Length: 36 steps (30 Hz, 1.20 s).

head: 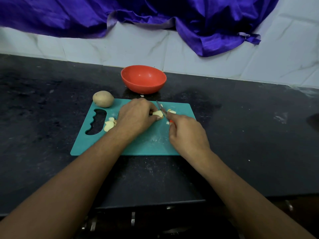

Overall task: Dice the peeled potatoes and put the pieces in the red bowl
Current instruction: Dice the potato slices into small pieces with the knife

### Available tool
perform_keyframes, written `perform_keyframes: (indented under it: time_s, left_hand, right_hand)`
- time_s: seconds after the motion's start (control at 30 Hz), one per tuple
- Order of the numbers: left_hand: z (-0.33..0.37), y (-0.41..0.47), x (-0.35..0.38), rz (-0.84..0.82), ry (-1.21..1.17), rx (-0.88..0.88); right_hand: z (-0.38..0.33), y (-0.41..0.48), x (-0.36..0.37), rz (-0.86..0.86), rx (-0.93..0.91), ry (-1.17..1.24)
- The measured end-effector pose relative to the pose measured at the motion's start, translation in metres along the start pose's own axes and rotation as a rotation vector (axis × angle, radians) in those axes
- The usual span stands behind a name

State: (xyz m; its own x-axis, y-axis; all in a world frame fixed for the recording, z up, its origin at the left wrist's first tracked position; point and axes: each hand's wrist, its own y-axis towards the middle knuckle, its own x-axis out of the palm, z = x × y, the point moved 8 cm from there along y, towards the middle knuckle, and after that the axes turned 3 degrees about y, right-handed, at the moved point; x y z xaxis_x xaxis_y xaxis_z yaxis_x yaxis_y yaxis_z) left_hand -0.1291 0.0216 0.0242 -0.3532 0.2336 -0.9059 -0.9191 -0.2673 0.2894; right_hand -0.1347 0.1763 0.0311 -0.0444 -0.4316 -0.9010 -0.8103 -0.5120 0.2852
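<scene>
On the teal cutting board (148, 144), my left hand (136, 116) holds a pale piece of potato (158, 114) with curled fingers. My right hand (188, 133) grips a small knife (162, 110) with a red handle, its blade resting on the right side of that piece. A few cut bits (172, 111) lie just right of the blade. A pile of cut pieces (110, 124) sits left of my left hand, beside the board's handle hole. A whole potato (103, 99) rests at the board's far left corner. The red bowl (143, 78) stands behind the board, with nothing visible inside.
The board lies on a dark stone counter (241, 135) backed by a white tiled wall (207, 54). Purple cloth (198, 19) hangs over the wall above. A small potato scrap (142, 95) lies on the counter in front of the bowl. The counter's front edge runs below my forearms.
</scene>
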Motion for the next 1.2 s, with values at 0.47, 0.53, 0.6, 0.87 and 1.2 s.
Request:
perform_keyframes:
  time_s: [0.47, 0.53, 0.6, 0.87, 1.2]
  left_hand:
    - [0.0, 0.002, 0.0, -0.038, -0.027, -0.001]
    - [0.0, 0.002, 0.0, -0.037, -0.025, 0.002]
    - [0.002, 0.001, -0.001, -0.032, -0.024, 0.007]
    - [-0.003, 0.002, 0.0, -0.045, -0.062, -0.027]
    - [-0.009, 0.001, 0.001, -0.045, -0.115, -0.052]
  right_hand:
    - [-0.014, 0.002, 0.012, -0.039, -0.015, -0.22]
    - [-0.017, 0.002, 0.013, -0.061, -0.02, -0.273]
    - [-0.019, 0.002, 0.013, -0.086, -0.025, -0.311]
    - [0.001, -0.011, -0.002, -0.099, 0.041, -0.071]
    - [-0.008, -0.004, 0.0, -0.007, 0.05, 0.043]
